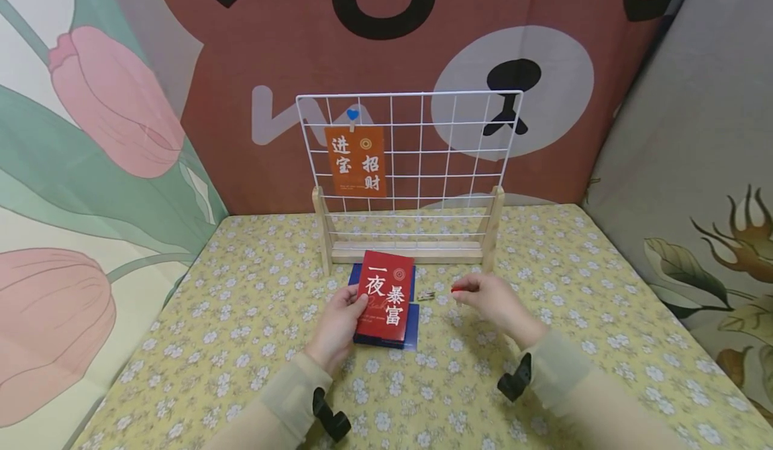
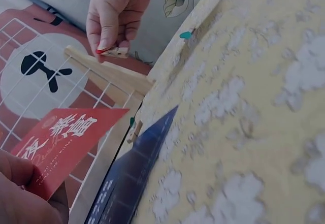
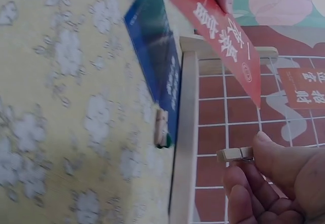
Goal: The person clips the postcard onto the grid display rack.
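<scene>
Red card [image 1: 386, 294], white characters, lifted off the table and tilted. Left hand [image 1: 338, 322] pinches its lower left edge, thumb on the face, fingers behind; the rest of the card juts free up and to the right. Blue card [image 1: 413, 322] lies flat directly beneath, showing along the right and bottom edges.

Right hand [image 1: 492, 300] is well to the right of the red card, raised above the cloth, pinching a small wooden clip [image 3: 235, 154] with a red end between thumb and fingertips. A second clip [image 1: 426, 295] lies on the cloth between the cards and that hand.

Just behind the cards: white wire grid [image 1: 453, 141] in a wooden stand [image 1: 406, 251], orange card [image 1: 355, 160] clipped at upper left. Remaining grid cells bare. Open yellow floral tablecloth [image 1: 253, 316] on both sides.
</scene>
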{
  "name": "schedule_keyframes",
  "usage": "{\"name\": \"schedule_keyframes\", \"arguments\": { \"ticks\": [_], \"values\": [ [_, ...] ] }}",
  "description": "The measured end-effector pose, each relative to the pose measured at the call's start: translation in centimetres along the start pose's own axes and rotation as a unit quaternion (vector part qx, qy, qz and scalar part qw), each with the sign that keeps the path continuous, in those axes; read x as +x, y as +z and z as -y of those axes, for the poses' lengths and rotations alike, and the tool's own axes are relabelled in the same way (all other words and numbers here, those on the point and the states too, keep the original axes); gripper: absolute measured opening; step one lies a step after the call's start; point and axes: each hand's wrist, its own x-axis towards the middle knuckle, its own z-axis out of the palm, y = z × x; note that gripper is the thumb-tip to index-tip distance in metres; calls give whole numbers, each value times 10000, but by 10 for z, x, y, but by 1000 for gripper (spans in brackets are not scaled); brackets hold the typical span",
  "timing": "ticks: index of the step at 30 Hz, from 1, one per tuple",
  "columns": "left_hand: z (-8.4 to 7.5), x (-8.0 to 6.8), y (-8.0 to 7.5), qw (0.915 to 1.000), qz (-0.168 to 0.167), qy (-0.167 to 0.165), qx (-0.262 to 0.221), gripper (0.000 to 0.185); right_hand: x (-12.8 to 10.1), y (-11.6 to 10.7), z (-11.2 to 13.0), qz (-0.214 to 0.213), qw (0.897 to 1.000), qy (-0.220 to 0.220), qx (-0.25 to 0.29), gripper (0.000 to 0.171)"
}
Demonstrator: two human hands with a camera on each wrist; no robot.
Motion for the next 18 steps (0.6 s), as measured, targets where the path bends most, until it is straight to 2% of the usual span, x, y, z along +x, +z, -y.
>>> {"name": "schedule_keyframes", "arguments": {
  "ticks": [9, 18],
  "values": [
    [-9, 9, 17, 9993, 91, 257, 243, 25, 6, -25, 16, -62, 9997, -137, -215, 27],
    [-24, 25, 33, 9980, 360, 378, -358, 23, 13, -53, 39, -155, 9975, -393, -559, 29]
  ]
}}
